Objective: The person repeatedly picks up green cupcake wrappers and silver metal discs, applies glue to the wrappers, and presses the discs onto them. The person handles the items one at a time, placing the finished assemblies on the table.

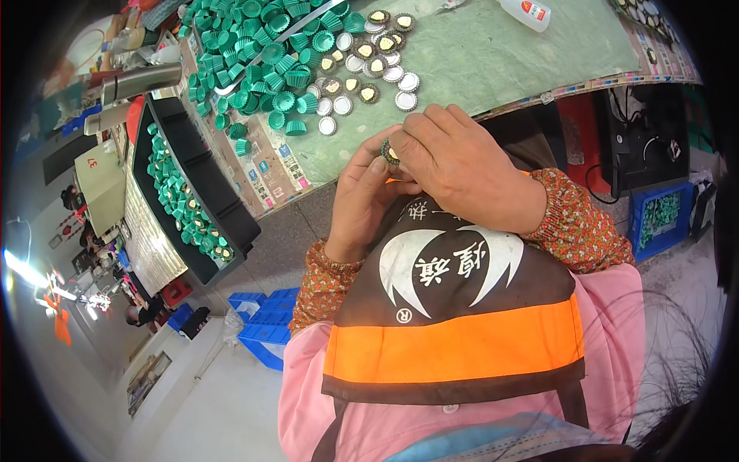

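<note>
My left hand (360,192) and my right hand (460,168) meet in front of the apron, just off the near edge of the table. Between their fingertips is a small fluted cap (390,152) with a dark green rim and a pale yellow centre. The left fingers pinch it from the left; the right fingers curl over its other side and hide part of it. Beyond the hands, several dark-rimmed caps (369,93) with pale centres lie among white fluted discs (406,101). A large heap of green fluted cups (271,54) spreads to their left.
A pale green sheet (493,69) covers the worktable. At the far side lies a white bottle (528,12) with a red label. A black tray (215,185) of green cups stands left of the table. Blue crates (271,322) sit on the floor; another blue bin (660,219) is at right.
</note>
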